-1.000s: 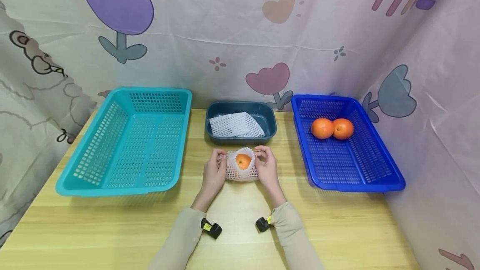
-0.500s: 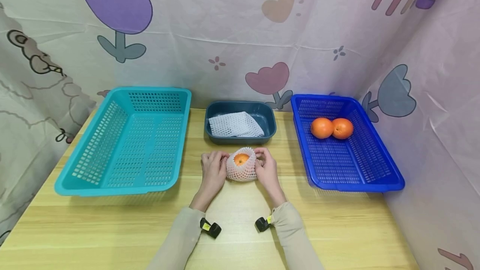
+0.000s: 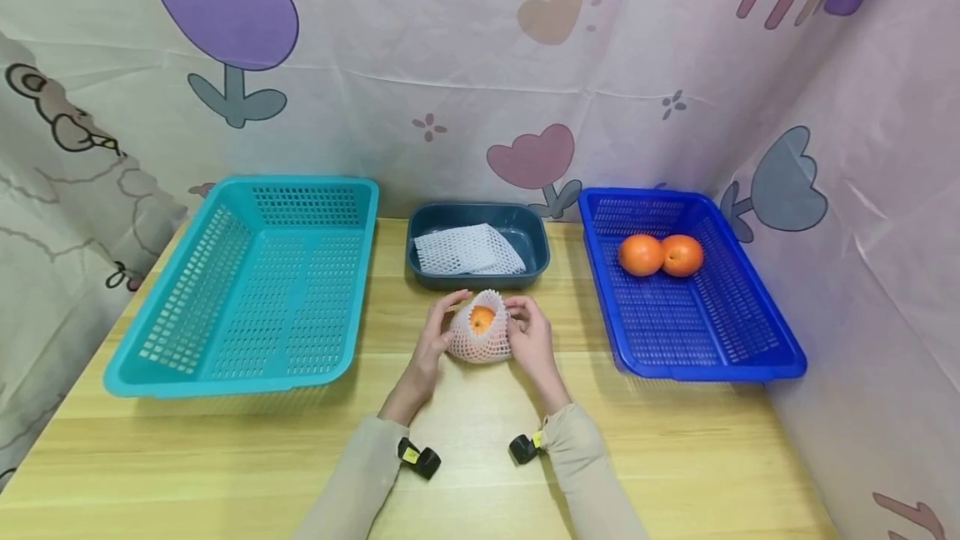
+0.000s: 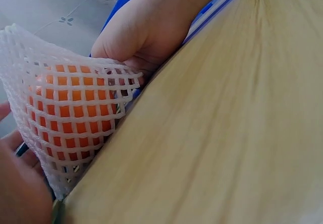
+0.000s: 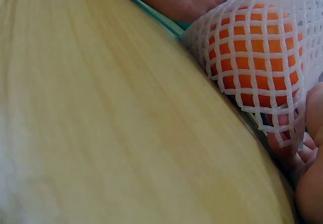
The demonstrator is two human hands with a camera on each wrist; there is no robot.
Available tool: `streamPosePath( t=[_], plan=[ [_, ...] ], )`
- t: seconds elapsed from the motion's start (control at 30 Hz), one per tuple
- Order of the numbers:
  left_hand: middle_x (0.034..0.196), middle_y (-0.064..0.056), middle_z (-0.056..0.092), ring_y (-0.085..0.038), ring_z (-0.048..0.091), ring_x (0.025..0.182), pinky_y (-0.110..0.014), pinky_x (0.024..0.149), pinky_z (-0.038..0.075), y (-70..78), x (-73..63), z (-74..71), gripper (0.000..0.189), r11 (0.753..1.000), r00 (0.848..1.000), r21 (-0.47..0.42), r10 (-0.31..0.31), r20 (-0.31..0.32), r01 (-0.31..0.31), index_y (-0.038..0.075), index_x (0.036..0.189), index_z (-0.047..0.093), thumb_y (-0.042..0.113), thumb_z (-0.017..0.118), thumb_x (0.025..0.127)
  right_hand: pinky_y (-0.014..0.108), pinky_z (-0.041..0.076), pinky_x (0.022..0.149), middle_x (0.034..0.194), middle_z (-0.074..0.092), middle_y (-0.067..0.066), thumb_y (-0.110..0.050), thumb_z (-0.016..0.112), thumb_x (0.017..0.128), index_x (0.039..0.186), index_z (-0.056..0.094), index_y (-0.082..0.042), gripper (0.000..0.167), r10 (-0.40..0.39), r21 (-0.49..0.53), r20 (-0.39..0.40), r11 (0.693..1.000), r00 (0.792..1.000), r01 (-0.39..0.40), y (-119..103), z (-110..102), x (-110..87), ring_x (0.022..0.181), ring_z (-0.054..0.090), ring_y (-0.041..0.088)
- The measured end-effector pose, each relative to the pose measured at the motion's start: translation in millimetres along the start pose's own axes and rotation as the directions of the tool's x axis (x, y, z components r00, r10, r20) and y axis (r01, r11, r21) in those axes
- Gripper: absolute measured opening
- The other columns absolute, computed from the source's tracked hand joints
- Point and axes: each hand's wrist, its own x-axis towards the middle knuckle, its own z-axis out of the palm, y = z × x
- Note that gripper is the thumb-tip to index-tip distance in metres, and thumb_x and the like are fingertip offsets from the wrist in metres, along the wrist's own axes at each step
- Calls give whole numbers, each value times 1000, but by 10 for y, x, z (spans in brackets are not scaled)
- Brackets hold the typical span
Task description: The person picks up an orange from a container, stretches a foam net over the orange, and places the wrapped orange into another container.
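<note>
An orange [image 3: 482,320] sits inside a white foam fruit net [image 3: 480,348] on the table, its top showing through the net's open end. My right hand [image 3: 531,342] pinches the net's edge between thumb and fingers at the right; in the right wrist view some fingertips [image 5: 282,125] show through the mesh. At the net's left side, my left hand [image 3: 427,348] has its thumb and fingers spread, close against the mesh. The left wrist view shows that hand's fingers [image 4: 22,156] partly hidden behind the net.
Behind the hands, a dark teal tray [image 3: 477,280] holds flat foam nets [image 3: 468,248]. To the left stands a turquoise basket [image 3: 292,290]. A blue basket [image 3: 697,332] on the right holds two oranges [image 3: 641,255]. A printed cloth [image 3: 360,40] hangs behind the table.
The left hand's fingers have loosened from the net's left edge and spread apart. The net has gone from stretched sideways to rounder around the orange. The right hand keeps its pinch.
</note>
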Motion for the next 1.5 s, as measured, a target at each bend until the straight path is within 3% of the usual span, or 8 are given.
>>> streamPosePath(
  t=[0.4, 0.63, 0.87, 1.0, 1.13, 1.27, 1.37, 1.5],
  plan=[
    [149, -4, 34, -22, 38, 131, -53, 110, 33, 2, -15, 56, 93, 956, 966, 221, -225, 129, 193, 25, 155, 27, 25, 83, 81, 19, 41, 55, 91, 69, 13, 20, 55, 79, 105, 65, -1, 35, -9, -61, -44, 998, 999, 6, 289, 30, 45, 64, 52, 12],
    [148, -9, 35, -28, 41, 131, -53, 111, 33, -13, -3, 41, 100, 963, 970, 228, -184, 157, 145, 20, 155, 26, 17, 85, 75, 21, 40, 55, 79, 65, 6, 17, 61, 73, 100, 69, -7, 36, -28, -198, -66, 980, 997, 14, 283, 16, 37, 64, 49, 14],
    [149, -13, 34, -31, 40, 133, -51, 112, 32, -7, 5, 23, 106, 956, 964, 241, -209, 165, 166, 9, 156, 20, 17, 86, 74, 23, 53, 73, 96, 68, 18, 20, 60, 83, 98, 70, 4, 24, -110, 15, -64, 994, 992, 111, 290, 30, 47, 82, 64, 24],
    [150, -14, 33, -32, 41, 133, -51, 112, 32, -9, 12, 20, 108, 952, 961, 244, -228, 156, 186, 7, 157, 19, 16, 86, 73, 29, 52, 92, 110, 65, 32, 13, 51, 95, 106, 65, 14, 18, -140, 264, -51, 953, 989, 148, 256, 21, 26, 103, 63, 38],
    [151, -13, 34, -31, 40, 134, -51, 113, 31, -20, 7, 27, 107, 950, 960, 238, -239, 144, 201, 12, 157, 21, 15, 87, 72, 38, 45, 105, 128, 55, 35, -8, 40, 105, 125, 55, 16, 35, -228, 389, 75, 903, 971, 182, 229, -11, -11, 121, 53, 43],
    [152, -11, 34, -31, 40, 136, -51, 113, 31, -21, -1, 26, 106, 946, 956, 231, -261, 134, 226, 17, 156, 22, 18, 87, 73, 36, 32, 114, 147, 42, 29, -28, 37, 106, 144, 39, 10, 55, -311, 308, 276, 925, 909, 223, 251, -45, -57, 137, 40, 37],
    [153, -11, 34, -31, 40, 135, -52, 112, 32, -21, -2, 13, 107, 942, 954, 237, -272, 129, 236, 15, 156, 22, 20, 88, 73, 33, 25, 117, 155, 33, 24, -37, 52, 100, 152, 31, 4, 69, -282, 275, 370, 943, 885, 186, 265, -59, -92, 142, 31, 33],
    [153, -15, 34, -34, 40, 136, -53, 112, 31, -20, 5, -7, 106, 939, 954, 255, -270, 133, 231, 8, 156, 22, 24, 88, 74, 36, 23, 118, 159, 30, 13, -31, 74, 87, 156, 29, -9, 86, -181, 221, 417, 971, 890, 94, 259, -71, -116, 144, 29, 28]
  ],
)
